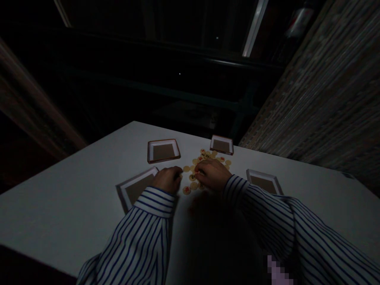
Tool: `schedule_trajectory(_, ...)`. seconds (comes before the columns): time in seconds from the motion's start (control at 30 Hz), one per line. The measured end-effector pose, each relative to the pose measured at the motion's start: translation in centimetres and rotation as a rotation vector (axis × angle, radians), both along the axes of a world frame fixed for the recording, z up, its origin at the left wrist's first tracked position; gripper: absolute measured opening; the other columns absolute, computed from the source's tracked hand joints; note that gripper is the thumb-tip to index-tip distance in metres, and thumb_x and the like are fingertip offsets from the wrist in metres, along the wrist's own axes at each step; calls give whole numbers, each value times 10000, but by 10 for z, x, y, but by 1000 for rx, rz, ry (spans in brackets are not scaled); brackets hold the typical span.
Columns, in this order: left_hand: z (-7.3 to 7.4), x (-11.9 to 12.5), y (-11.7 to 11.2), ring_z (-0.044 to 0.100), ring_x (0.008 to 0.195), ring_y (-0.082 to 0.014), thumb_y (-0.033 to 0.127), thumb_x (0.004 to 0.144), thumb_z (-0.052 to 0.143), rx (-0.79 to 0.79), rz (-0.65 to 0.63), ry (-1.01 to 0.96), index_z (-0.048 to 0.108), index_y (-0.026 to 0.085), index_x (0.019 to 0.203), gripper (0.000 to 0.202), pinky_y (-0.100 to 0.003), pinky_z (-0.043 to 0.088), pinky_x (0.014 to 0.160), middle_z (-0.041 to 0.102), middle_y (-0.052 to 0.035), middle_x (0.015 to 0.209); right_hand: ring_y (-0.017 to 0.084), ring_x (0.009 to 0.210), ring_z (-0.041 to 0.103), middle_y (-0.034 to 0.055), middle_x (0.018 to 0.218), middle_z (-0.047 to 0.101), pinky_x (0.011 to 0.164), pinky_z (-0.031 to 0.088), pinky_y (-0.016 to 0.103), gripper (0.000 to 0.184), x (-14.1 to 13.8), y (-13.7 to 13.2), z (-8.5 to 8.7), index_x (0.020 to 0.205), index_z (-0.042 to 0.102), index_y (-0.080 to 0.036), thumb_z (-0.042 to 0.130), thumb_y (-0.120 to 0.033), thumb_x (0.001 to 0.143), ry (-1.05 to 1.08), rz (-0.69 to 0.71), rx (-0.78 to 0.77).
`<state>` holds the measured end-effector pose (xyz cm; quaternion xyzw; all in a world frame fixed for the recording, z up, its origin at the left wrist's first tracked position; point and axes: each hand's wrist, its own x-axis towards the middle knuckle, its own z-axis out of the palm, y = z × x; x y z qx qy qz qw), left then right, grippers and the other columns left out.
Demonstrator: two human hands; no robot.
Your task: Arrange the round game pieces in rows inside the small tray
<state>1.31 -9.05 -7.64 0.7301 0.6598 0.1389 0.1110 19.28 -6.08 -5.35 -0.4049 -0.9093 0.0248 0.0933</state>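
Round, pale wooden Chinese chess pieces [187,190] lie scattered over the white table, some with red characters and some with dark ones. My left hand [166,179] is at the left edge of the scatter, fingers curled and closed, with a Chinese chess piece [180,177] partly showing at the fingertips. Over the middle of the pieces, my right hand [214,173] bends down with thumb and fingers pinched around what looks like another piece, mostly hidden by the fingers. Several pieces beneath and behind the right hand are covered from sight.
Shallow boxes or lids with brown bottoms surround the pieces: one at the back left [164,151], one at the back right [222,145], one beside my left wrist [136,189], one beyond my right sleeve [264,183]. The white table [89,186] ends before a dark window. Curtains [320,83] hang at the right.
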Motion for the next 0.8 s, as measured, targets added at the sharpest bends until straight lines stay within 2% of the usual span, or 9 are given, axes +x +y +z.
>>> schedule_trajectory(0.37, 7, -1, -3, 607, 969, -212, 206, 783, 452, 30, 63, 62, 601, 192, 1066, 320, -282, 450, 815, 669, -76, 1043, 188, 912, 522, 54, 925, 658, 790, 336, 304, 223, -32, -1, -5, 899, 637, -185, 454, -298, 842, -57, 62, -28)
schedule_trajectory(0.67, 3, -3, 0, 595, 986, -229, 213, 809, 393, 94, 43, 53, 577, 154, 1119, 365, -311, 451, 844, 654, -88, 1076, 204, 902, 522, 52, 954, 657, 742, 356, 308, 234, -34, -4, -9, 910, 640, -191, 437, -282, 834, -120, 88, -22)
schedule_trajectory(0.8, 4, -1, -2, 596, 987, -230, 224, 804, 407, 113, 55, 55, 587, 169, 1111, 360, -315, 454, 846, 655, -82, 1075, 198, 922, 521, 64, 938, 653, 786, 350, 311, 240, -27, -3, -4, 896, 641, -181, 446, -311, 843, -83, 85, -11)
